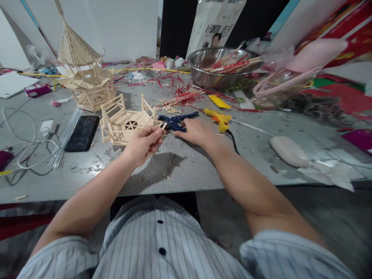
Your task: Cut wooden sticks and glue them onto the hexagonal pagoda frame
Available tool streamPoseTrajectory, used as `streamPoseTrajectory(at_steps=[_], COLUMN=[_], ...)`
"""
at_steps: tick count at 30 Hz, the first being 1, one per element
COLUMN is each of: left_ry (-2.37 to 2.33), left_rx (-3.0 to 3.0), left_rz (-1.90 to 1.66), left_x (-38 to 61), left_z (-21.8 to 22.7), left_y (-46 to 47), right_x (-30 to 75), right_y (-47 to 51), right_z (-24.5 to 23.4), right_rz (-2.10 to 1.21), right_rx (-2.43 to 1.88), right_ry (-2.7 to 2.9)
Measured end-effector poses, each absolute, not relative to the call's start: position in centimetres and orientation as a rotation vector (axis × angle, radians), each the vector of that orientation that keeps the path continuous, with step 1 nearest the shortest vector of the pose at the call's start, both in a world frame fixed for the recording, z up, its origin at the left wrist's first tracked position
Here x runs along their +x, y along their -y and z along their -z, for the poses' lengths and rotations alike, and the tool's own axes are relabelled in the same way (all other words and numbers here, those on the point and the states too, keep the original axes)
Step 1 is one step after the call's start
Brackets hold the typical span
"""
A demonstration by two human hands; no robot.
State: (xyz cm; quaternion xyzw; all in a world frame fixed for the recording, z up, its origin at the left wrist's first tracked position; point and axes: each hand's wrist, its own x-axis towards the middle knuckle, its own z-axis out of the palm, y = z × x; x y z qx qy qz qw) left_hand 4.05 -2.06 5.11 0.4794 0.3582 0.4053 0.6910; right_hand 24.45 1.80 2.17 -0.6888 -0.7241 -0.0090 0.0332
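stick platform [123, 119], railed and open-topped, stands upright in the head view, and everything else can be placed around it. just in front of its near right corner, the left hand [144, 144] pinches a short pale stick [164, 126] between thumb and fingers, one end poking out, probably so that the tip stays free and visible. whether that hand touches the platform i cannot tell. right of the platform, the right hand [197, 132] has its fingers at a handle of a blue hand tool [173, 123]; whether they have closed on it is not clear. a yellow glue gun [221, 120] lies farther right of the platform, seemingly kept within easy reach. left of the platform is a black phone [82, 133]; behind it and to the left rises a roofed stick tower [83, 50], perhaps set back to leave working room.

the grey tabletop [177, 174] is scuffed and littered with scraps. behind the platform and to the right, a steel bowl [203, 79] holds red and pale sticks. farther back stands a white wall [116, 31].
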Motion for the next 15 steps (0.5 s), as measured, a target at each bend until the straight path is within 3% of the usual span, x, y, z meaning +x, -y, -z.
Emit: streamPoseTrajectory(at_steps=[6, 11, 15], left_ry=[-0.72, -0.684, -0.654], left_rx=[0.881, 0.854, 0.828], left_rz=[-0.905, -0.925, -0.935], left_x=[3.8, 3.9, 4.1], left_z=[-4.9, -4.9, -4.7], left_y=[1.8, 1.9, 2.0], right_x=[23.8, 24.6, 26.1], right_y=[-1.4, -2.0, -3.0], right_z=[-1.8, -1.4, -1.0], right_rz=[-0.012, -0.109, -0.335], right_rx=[-2.125, -2.076, -1.743], right_ry=[2.237, 1.895, 1.533])
